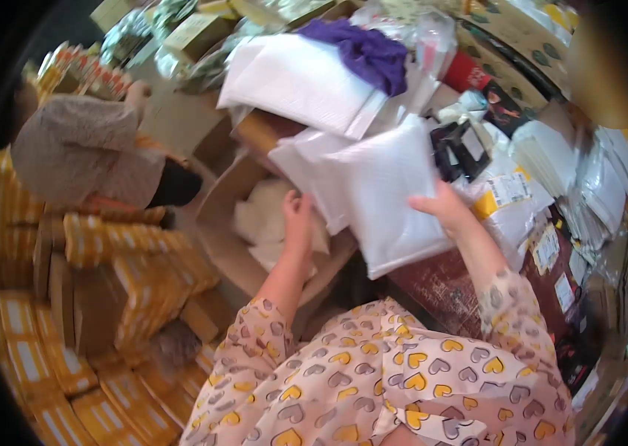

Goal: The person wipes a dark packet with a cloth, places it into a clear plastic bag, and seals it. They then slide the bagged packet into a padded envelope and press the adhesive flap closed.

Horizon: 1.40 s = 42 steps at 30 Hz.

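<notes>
Head view: right hand (440,208) closing on the near-right edge of a white padded mailer (395,201), thumb lying over the upper face, fingers mostly passing out of sight beneath. Mailer spreading leftward from that grip, its long axis running from beyond the right hand back toward the wearer, far end leaning a little left

Left hand (297,215) hanging across from it, left of the mailer and not touching it, fingers curling inward. Whether they are pinching anything: cannot tell. Right hand being the nearer, and the one bearing the mailer; its free long side is facing the left hand

Directly under and around the left hand, an open cardboard box (213,215) is gaping, with cream-coloured packets (262,212) lying inside. So the box mouth is sitting left of the right hand, beyond the mailer's left side, the left hand hovering over it

Between the two hands and a little beyond, more white mailers (314,167) are lying partly under the held one. Farther out from both hands, a large white mailer (291,82) is resting with a crumpled purple bag (362,52) on it. Just right of the right hand, a labelled parcel (511,193) is lying; beyond that hand, black packs (462,152) are resting. Well left of the left hand, a co-worker (91,149) is bending, apart from both hands
</notes>
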### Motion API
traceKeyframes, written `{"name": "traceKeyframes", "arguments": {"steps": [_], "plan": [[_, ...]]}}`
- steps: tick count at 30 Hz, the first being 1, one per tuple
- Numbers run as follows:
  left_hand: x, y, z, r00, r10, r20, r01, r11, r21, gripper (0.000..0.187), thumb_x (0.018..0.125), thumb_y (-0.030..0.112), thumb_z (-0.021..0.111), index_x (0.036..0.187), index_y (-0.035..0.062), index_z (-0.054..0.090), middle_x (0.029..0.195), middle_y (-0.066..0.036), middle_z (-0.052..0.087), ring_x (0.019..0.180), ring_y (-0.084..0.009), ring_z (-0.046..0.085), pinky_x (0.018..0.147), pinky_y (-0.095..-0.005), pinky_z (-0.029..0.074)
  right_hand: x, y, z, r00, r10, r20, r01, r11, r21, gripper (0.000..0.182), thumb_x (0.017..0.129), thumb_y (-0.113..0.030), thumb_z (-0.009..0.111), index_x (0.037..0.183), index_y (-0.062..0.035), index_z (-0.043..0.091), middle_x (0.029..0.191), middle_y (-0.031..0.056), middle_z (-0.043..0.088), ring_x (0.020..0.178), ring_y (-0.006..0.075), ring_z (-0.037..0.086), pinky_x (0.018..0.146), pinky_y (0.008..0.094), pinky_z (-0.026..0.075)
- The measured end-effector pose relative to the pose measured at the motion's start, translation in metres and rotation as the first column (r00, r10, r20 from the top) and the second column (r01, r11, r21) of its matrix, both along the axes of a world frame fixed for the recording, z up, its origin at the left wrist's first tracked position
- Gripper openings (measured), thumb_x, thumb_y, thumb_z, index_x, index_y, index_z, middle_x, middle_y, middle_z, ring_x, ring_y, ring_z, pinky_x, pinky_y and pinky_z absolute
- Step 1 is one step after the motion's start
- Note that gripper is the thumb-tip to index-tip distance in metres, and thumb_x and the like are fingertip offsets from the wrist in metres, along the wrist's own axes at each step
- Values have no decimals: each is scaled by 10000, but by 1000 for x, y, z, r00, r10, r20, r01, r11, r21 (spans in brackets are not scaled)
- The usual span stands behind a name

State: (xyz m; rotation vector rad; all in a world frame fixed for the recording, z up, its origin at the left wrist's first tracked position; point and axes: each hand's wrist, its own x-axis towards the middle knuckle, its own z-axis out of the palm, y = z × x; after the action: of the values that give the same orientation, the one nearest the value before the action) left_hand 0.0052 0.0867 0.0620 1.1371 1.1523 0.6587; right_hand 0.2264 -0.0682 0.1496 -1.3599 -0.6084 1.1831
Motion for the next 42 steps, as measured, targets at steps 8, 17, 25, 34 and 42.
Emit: {"name": "traceKeyframes", "arguments": {"steps": [8,17,25,34,42], "plan": [[57,38,8,919,-51,391,118,982,-149,551,880,218,463,1329,93,170,1303,-141,327,1151,-284,385,952,-423,345,-2,135,-31,511,236,826,120,932,-341,456,705,-341,656,1020,-22,576,1020,187,584,964,286,559,813,356,431],[66,38,13,934,61,353,40,961,-272,490,894,160,429,1313,94,183,1272,-142,361,1108,-291,426,928,-428,375,20,226,-71,862,-387,329,297,909,291,598,751,-270,599,1243,-8,382,1252,210,422,1151,313,415,950,334,340],[64,48,-1,918,113,379,-50,984,-173,542,880,254,483,1300,102,177,1271,-123,354,1122,-290,411,913,-445,386,5,135,-31,594,-355,722,354,921,162,507,739,-258,614,1170,-35,466,1111,163,529,1042,327,495,887,367,390],[-2,-5,8,986,126,110,-94,961,-261,678,866,280,491,1372,118,68,1404,-118,143,1258,-259,234,1002,-451,203,110,-13,-76,-30,-183,983,660,735,157,796,626,-230,706,1300,-124,297,1279,185,368,1166,368,364,972,415,300],[26,-41,68,507,-170,-845,861,47,506,712,624,103,680,1261,259,403,1367,-147,224,1250,-408,201,976,-486,255,167,-6,-60,374,285,883,456,772,-443,1046,510,-369,740,1363,-197,161,1236,241,398,1149,360,402,958,382,330]]}}
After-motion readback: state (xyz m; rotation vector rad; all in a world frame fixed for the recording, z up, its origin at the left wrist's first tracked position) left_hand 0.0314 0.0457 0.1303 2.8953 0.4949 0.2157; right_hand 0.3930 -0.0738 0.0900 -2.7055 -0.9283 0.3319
